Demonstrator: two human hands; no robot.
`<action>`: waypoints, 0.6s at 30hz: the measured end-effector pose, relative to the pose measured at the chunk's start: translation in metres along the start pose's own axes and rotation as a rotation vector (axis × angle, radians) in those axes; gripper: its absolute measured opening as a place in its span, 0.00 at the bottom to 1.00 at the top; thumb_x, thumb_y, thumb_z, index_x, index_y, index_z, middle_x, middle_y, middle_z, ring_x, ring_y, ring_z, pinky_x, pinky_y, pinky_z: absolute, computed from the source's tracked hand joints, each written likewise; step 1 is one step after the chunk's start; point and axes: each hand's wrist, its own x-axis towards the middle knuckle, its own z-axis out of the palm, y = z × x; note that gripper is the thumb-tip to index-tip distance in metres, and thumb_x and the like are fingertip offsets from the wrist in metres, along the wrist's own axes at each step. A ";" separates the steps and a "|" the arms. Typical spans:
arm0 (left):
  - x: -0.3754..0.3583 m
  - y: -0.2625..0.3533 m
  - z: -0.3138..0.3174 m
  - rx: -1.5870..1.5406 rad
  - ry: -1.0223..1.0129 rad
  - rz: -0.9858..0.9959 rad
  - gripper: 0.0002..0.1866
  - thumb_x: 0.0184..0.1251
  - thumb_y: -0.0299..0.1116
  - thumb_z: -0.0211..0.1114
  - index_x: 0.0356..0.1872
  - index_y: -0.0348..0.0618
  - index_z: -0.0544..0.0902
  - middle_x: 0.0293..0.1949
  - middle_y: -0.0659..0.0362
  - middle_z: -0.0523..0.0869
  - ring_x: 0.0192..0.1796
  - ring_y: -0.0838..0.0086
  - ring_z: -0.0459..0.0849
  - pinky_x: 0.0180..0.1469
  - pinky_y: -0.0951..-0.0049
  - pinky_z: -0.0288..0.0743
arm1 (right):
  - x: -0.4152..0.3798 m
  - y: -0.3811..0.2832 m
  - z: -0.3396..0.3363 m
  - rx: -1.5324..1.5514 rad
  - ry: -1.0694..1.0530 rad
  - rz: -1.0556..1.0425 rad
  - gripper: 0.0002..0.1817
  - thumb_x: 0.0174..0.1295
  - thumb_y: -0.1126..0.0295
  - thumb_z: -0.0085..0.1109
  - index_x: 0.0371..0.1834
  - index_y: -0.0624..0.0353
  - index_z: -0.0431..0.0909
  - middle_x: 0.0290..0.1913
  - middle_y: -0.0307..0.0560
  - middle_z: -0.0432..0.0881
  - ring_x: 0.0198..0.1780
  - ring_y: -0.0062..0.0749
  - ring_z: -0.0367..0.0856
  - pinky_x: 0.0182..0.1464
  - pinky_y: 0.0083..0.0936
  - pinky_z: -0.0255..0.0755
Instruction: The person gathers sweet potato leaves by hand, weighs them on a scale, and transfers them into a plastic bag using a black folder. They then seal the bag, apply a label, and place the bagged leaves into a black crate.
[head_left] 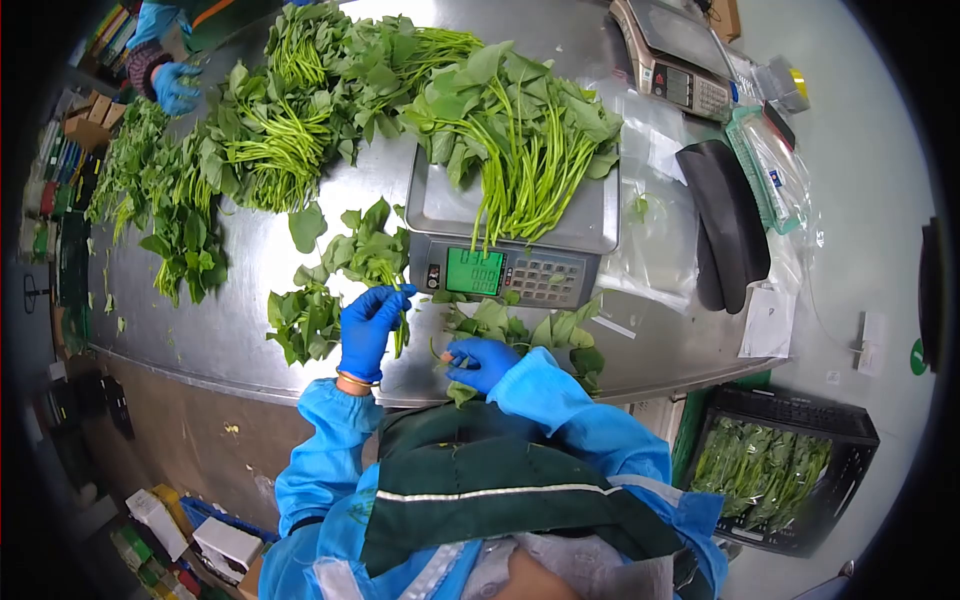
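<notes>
My left hand (370,330), in a blue glove, is closed on the stems of a small leafy bunch (372,250) left of the scale. My right hand (478,364), also gloved with a bare fingertip showing, is curled by loose leaves (495,322) at the table's front edge; a thin stem shows at its fingers. Just beyond my hands stands a digital scale (560,282) with a lit green display. A large bunch of leafy greens (530,150) lies on its pan, stems toward me. Another small bunch (305,322) rests left of my left hand.
Piles of greens (270,140) cover the table's back left, where a co-worker's gloved hand (176,88) reaches in. Plastic bags (650,235), dark sleeve-like pads (722,215) and a second scale (680,85) lie right. A black crate (850,425) of packed greens stands lower right.
</notes>
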 end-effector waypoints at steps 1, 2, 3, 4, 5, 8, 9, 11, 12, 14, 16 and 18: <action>0.003 0.006 0.000 -0.010 0.041 0.014 0.10 0.60 0.30 0.59 0.39 0.37 0.82 0.32 0.62 0.84 0.24 0.86 0.69 0.27 0.86 0.63 | -0.004 0.005 -0.004 0.000 0.009 -0.007 0.19 0.51 0.65 0.63 0.46 0.61 0.76 0.36 0.44 0.82 0.35 0.23 0.79 0.41 0.21 0.72; 0.005 0.010 -0.003 0.028 0.079 0.014 0.10 0.61 0.31 0.58 0.40 0.37 0.82 0.32 0.62 0.84 0.24 0.87 0.69 0.27 0.86 0.62 | -0.009 0.014 -0.008 0.002 0.096 0.005 0.19 0.52 0.66 0.63 0.46 0.61 0.75 0.36 0.44 0.82 0.35 0.23 0.79 0.41 0.21 0.72; 0.005 0.013 -0.005 0.023 0.133 0.012 0.10 0.60 0.31 0.59 0.39 0.38 0.82 0.30 0.63 0.83 0.23 0.86 0.69 0.27 0.86 0.62 | -0.013 0.025 -0.014 0.007 0.182 0.018 0.18 0.52 0.67 0.63 0.46 0.62 0.75 0.37 0.44 0.82 0.36 0.23 0.79 0.41 0.21 0.72; 0.006 0.008 -0.013 0.048 0.167 -0.002 0.10 0.61 0.31 0.59 0.40 0.38 0.82 0.30 0.62 0.83 0.23 0.87 0.69 0.26 0.86 0.62 | -0.015 0.039 -0.022 0.008 0.192 0.012 0.18 0.52 0.67 0.63 0.46 0.62 0.75 0.37 0.44 0.82 0.36 0.23 0.79 0.41 0.21 0.72; 0.006 0.001 -0.022 0.073 0.200 -0.017 0.10 0.61 0.31 0.59 0.41 0.37 0.82 0.31 0.62 0.83 0.23 0.87 0.69 0.25 0.87 0.61 | -0.017 0.055 -0.031 0.080 0.254 -0.007 0.16 0.54 0.69 0.62 0.46 0.62 0.75 0.37 0.42 0.81 0.35 0.22 0.78 0.41 0.21 0.73; 0.002 -0.013 -0.038 0.102 0.206 -0.048 0.12 0.60 0.31 0.60 0.43 0.37 0.80 0.30 0.62 0.82 0.24 0.87 0.70 0.25 0.86 0.63 | -0.033 0.071 -0.064 0.131 0.379 -0.017 0.14 0.56 0.72 0.59 0.46 0.62 0.75 0.37 0.41 0.80 0.35 0.21 0.77 0.40 0.21 0.73; 0.004 -0.027 -0.046 0.099 0.194 -0.070 0.14 0.60 0.32 0.61 0.45 0.37 0.80 0.33 0.61 0.82 0.26 0.86 0.72 0.27 0.85 0.65 | -0.038 0.073 -0.077 0.107 0.431 -0.001 0.13 0.56 0.73 0.59 0.46 0.61 0.75 0.37 0.41 0.80 0.35 0.21 0.77 0.40 0.20 0.73; 0.005 -0.048 -0.052 0.168 0.235 -0.039 0.17 0.59 0.31 0.62 0.49 0.36 0.77 0.38 0.58 0.81 0.30 0.83 0.75 0.30 0.84 0.68 | -0.047 0.080 -0.104 0.056 0.559 0.023 0.13 0.55 0.71 0.60 0.43 0.61 0.76 0.34 0.40 0.80 0.34 0.22 0.77 0.42 0.21 0.73; 0.007 -0.060 -0.056 0.232 0.277 -0.017 0.20 0.59 0.30 0.62 0.52 0.35 0.74 0.44 0.55 0.80 0.35 0.80 0.78 0.33 0.83 0.71 | -0.052 0.079 -0.120 0.081 0.658 0.036 0.14 0.54 0.73 0.61 0.45 0.60 0.75 0.33 0.40 0.79 0.34 0.22 0.76 0.41 0.21 0.73; 0.009 -0.071 -0.060 0.389 0.271 0.049 0.24 0.58 0.29 0.63 0.56 0.36 0.71 0.50 0.52 0.77 0.41 0.76 0.79 0.37 0.81 0.73 | -0.061 0.121 -0.175 -0.009 0.834 -0.047 0.22 0.51 0.75 0.62 0.51 0.59 0.70 0.37 0.41 0.76 0.37 0.24 0.76 0.41 0.23 0.73; 0.002 -0.054 -0.047 0.376 0.281 0.044 0.22 0.58 0.29 0.63 0.55 0.37 0.72 0.49 0.53 0.78 0.40 0.78 0.79 0.37 0.81 0.73 | -0.077 0.140 -0.245 -0.469 1.194 -0.121 0.30 0.48 0.77 0.63 0.57 0.62 0.64 0.55 0.49 0.67 0.57 0.35 0.66 0.58 0.27 0.63; 0.001 -0.039 -0.036 0.201 0.154 -0.004 0.19 0.60 0.29 0.61 0.53 0.40 0.75 0.47 0.57 0.80 0.39 0.80 0.79 0.37 0.82 0.72 | -0.109 0.150 -0.328 -0.581 1.326 -0.039 0.37 0.46 0.70 0.66 0.61 0.58 0.59 0.59 0.52 0.63 0.62 0.40 0.61 0.63 0.28 0.57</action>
